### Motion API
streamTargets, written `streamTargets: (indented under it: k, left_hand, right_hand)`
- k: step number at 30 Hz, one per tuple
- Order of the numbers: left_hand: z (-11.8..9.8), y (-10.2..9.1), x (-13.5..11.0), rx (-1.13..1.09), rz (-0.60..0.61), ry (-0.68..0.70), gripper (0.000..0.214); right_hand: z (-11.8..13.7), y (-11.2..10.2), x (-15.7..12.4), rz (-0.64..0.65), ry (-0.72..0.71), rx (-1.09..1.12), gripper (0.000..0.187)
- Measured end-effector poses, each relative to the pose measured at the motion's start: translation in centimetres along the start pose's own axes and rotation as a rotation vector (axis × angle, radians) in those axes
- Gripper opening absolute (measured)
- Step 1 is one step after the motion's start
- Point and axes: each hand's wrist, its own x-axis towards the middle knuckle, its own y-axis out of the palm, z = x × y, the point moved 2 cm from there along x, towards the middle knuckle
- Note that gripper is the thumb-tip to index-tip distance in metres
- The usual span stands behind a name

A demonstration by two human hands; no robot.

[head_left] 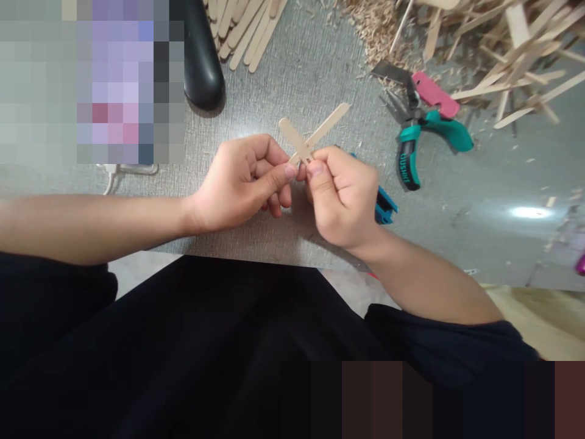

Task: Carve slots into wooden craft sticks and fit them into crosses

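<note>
Two flat wooden craft sticks cross each other above the grey mat. My left hand (244, 183) pinches the long stick (326, 125), which slants up to the right. My right hand (342, 195) pinches the shorter stick (292, 135), which slants up to the left. The thumbs of both hands almost touch at the crossing. A blue object (384, 206) lies on the mat, partly hidden behind my right hand.
Teal-handled pliers (414, 146) and a pink utility knife (432, 92) lie right of the hands. A heap of cut sticks and shavings (493, 42) fills the top right. More whole sticks (244, 27) lie top centre beside a black object (201, 61).
</note>
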Motion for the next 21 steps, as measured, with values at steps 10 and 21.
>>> streamTargets:
  k: [10,21]
  left_hand:
    - [-0.08,-0.26,-0.08,0.084,-0.034,0.013,0.045]
    - [0.13,-0.25,0.13,0.034,-0.029,0.031,0.047]
  right_hand:
    - [0.73,0.48,0.21,0.068,-0.052,-0.038,0.041]
    - [0.42,0.32,0.00,-0.016,0.037,-0.122,0.052]
